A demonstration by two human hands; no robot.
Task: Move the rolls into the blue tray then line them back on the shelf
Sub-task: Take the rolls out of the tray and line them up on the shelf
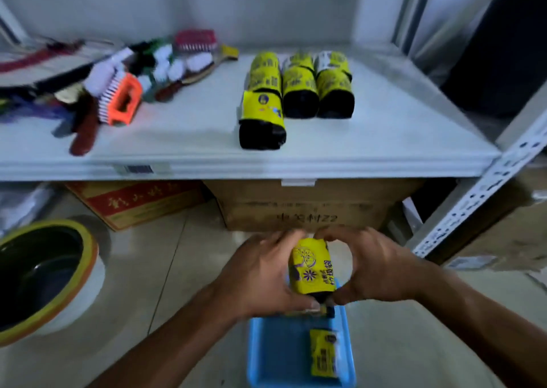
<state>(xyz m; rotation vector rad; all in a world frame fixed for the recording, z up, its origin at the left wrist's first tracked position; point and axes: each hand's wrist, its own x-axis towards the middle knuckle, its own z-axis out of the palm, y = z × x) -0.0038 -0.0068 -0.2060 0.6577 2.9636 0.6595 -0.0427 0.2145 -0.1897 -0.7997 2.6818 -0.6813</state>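
Note:
Both hands hold one yellow-labelled black roll (310,266) above the far end of the blue tray (266,358) on the floor. My left hand (260,272) grips its left side and my right hand (376,266) its right side. Another roll (324,353) lies in the tray at its right side. On the white shelf (192,139), several rolls lie in rows: the nearest one (262,120) at the front of the left row, others (318,89) side by side to its right.
A heap of brushes (118,92) covers the shelf's left part. Under the shelf stand a brown carton (305,207) and a red carton (139,201). A round basin (38,275) sits on the floor at left. The rack's perforated post (479,198) rises at right.

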